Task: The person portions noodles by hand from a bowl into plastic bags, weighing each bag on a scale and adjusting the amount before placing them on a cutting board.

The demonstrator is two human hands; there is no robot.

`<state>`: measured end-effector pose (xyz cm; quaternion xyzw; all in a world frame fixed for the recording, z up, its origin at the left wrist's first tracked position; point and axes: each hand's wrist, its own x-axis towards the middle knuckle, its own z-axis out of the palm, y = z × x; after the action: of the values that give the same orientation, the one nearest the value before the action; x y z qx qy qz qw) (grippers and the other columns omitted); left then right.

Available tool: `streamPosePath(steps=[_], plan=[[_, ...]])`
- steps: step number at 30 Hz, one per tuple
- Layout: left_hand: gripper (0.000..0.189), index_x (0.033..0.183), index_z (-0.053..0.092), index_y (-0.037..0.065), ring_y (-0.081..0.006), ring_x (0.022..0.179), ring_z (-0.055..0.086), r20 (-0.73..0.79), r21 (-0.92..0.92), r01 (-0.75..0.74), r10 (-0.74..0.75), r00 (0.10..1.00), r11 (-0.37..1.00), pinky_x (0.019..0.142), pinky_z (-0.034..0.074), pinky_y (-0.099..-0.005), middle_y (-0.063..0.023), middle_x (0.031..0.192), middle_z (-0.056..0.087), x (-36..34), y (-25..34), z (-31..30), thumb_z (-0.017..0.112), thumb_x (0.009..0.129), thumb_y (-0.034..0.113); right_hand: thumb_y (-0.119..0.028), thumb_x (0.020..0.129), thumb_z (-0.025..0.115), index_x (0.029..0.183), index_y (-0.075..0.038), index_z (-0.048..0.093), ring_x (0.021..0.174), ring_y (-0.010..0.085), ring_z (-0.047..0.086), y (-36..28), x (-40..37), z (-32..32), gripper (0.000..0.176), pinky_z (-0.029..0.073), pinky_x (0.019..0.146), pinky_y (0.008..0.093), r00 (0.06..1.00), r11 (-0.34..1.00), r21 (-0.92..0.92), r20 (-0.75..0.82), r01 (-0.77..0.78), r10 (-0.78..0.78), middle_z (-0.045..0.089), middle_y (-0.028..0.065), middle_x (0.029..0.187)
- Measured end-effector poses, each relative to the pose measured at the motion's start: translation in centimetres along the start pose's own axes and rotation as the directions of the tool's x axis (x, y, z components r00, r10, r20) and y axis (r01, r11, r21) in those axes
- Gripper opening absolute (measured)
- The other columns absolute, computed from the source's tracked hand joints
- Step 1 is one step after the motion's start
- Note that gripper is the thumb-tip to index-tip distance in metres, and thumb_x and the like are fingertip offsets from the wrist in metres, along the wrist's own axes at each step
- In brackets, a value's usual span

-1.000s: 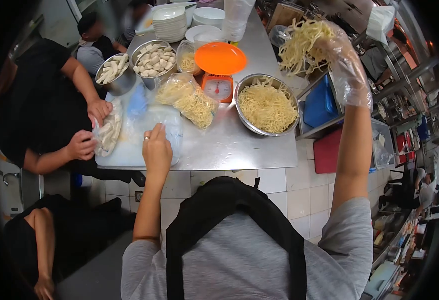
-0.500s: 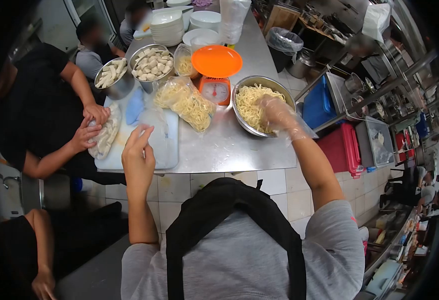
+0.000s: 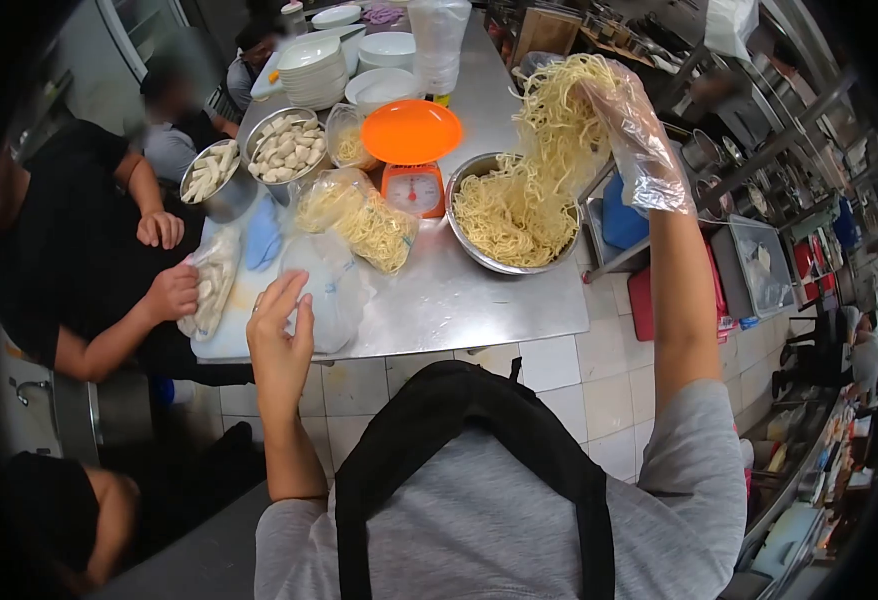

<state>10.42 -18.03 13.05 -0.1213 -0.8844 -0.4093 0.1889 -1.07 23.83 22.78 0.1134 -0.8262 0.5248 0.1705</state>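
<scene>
My right hand (image 3: 624,115), in a clear plastic glove, is closed on a large clump of noodles (image 3: 564,110), lifted above a steel bowl (image 3: 494,267). Strands hang down to the noodles still in the bowl. My left hand (image 3: 281,325) is bare and held over the near edge of a white cutting board (image 3: 344,345), fingers apart, holding nothing. A clear plastic bag lies just beyond it. Left of the bowl stands an orange scale (image 3: 414,190) with an orange plate (image 3: 412,131) on top. Bagged noodles (image 3: 369,225) lie beside the scale.
Two steel pots (image 3: 227,200) hold pale pieces. Stacked white bowls (image 3: 311,75) stand farther back. At the left, a person in black (image 3: 69,240) touches a bag (image 3: 214,280) on the board. A red bin (image 3: 643,300) stands beyond the table's right edge.
My right hand has risen out of the bowl and lifted a clump of noodles. The co-worker's hands have moved apart. My left hand has barely moved.
</scene>
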Motion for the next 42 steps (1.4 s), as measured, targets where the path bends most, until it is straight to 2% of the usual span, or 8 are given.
streamPosePath(steps=[8, 16, 22, 24, 25, 32, 37, 42], plan=[[0.03, 0.106, 0.06, -0.001, -0.0199, 0.086, 0.057, 0.019, 0.002, -0.041, 0.041, 0.999, 0.999, 0.067, 0.044, -0.0252, -0.0143, 0.106, 0.06, -0.1, -1.0, 0.1, 0.056, 0.076, -0.003, -0.029, 0.081, 0.063, 0.11, -0.001, 0.053, 0.097, 0.0137, 0.053, -2.2, -2.1, 1.8, 0.041, 0.042, 0.086, 0.027, 0.933, 0.999, 0.039, -0.36, 0.012, 0.003, 0.058, 0.0064, 0.102], [0.048, 0.115, 0.054, 0.001, -0.0133, 0.063, 0.049, 0.13, 0.049, -0.059, 0.052, 0.99, 0.997, 0.055, 0.042, -0.0219, -0.0134, 0.119, 0.052, 1.6, 1.1, -0.1, 0.056, 0.069, -0.011, -0.029, 0.079, 0.063, 0.115, -0.002, 0.051, 0.102, 0.0158, 0.052, -8.1, -1.8, -1.7, 0.047, 0.039, 0.092, 0.0287, 0.91, 0.936, 0.166, -0.338, 0.309, -0.241, 0.057, 0.0083, 0.109], [0.042, 0.114, 0.055, 0.0, -0.009, 0.062, 0.048, 0.164, -0.043, -0.196, 0.2, 0.966, 0.98, 0.055, 0.042, -0.0208, -0.0136, 0.117, 0.054, 4.9, 2.4, 0.3, 0.054, 0.073, -0.007, -0.027, 0.08, 0.06, 0.115, -0.004, 0.051, 0.103, 0.0196, 0.053, 0.3, -2.9, -0.5, 0.043, 0.039, 0.095, 0.0319, 1.0, 0.908, 0.42, 0.01, 0.013, -0.02, 0.057, 0.008, 0.11], [0.038, 0.113, 0.055, 0.0, -0.0113, 0.074, 0.055, 0.285, -0.101, -0.131, 0.155, 0.946, 0.986, 0.063, 0.044, -0.0221, -0.0138, 0.115, 0.056, 6.9, 4.4, 0.3, 0.054, 0.075, -0.003, -0.023, 0.077, 0.06, 0.118, -0.007, 0.05, 0.106, 0.0253, 0.052, 3.9, -3.9, 2.6, 0.045, 0.037, 0.098, 0.0359, 0.973, 0.979, 0.009, 0.117, -0.202, 0.199, 0.058, 0.0094, 0.11], [0.04, 0.115, 0.054, 0.001, -0.0107, 0.074, 0.054, 0.294, -0.128, -0.19, 0.221, 0.93, 0.973, 0.064, 0.044, -0.0221, -0.0133, 0.117, 0.055, 8.2, 5.0, 0.7, 0.055, 0.075, 0.002, -0.018, 0.074, 0.063, 0.122, -0.013, 0.046, 0.108, 0.0301, 0.05, 7.4, -1.8, 4.2, 0.051, 0.037, 0.098, 0.0375, 0.876, 0.685, -0.728, 0.336, 0.008, 0.346, 0.053, 0.0109, 0.117], [0.05, 0.122, 0.048, 0.001, -0.0196, 0.101, 0.051, 0.262, -0.212, -0.426, 0.471, 0.842, 0.88, 0.083, 0.042, -0.0305, -0.0133, 0.123, 0.05, 17.2, 8.4, 8.0, 0.057, 0.074, 0.014, -0.02, 0.065, 0.07, 0.121, -0.016, 0.049, 0.106, 0.0276, 0.054, 10.1, -8.3, 11.8, 0.059, 0.045, 0.087, 0.0354, 0.866, 0.431, -0.9, 0.259, 0.056, 0.428, 0.051, 0.0154, 0.119], [0.054, 0.119, 0.049, -0.004, -0.0324, 0.11, 0.05, 0.167, -0.212, -0.34, 0.376, 0.911, 0.916, 0.093, 0.039, -0.0336, -0.0198, 0.121, 0.05, 21.4, 9.1, 13.2, 0.058, 0.068, 0.011, -0.008, 0.063, 0.064, 0.108, -0.002, 0.056, 0.076, 0.0181, 0.06, 10.7, -4.6, 6.7, 0.046, 0.049, 0.073, 0.029, 0.965, 0.924, -0.319, 0.077, -0.213, 0.249, 0.064, 0.0089, 0.09], [0.054, 0.117, 0.05, -0.006, -0.0355, 0.111, 0.048, 0.139, -0.102, -0.285, 0.297, 0.945, 0.953, 0.094, 0.038, -0.0365, -0.0222, 0.122, 0.048, 24.7, 7.2, 16.6, 0.054, 0.064, 0.008, -0.014, 0.067, 0.063, 0.098, 0.002, 0.06, 0.079, 0.0159, 0.06, 7.4, -2.5, 2.0, 0.035, 0.049, 0.072, 0.0314, 0.989, 0.866, 0.493, -0.069, -0.083, 0.134, 0.064, 0.0062, 0.086]])
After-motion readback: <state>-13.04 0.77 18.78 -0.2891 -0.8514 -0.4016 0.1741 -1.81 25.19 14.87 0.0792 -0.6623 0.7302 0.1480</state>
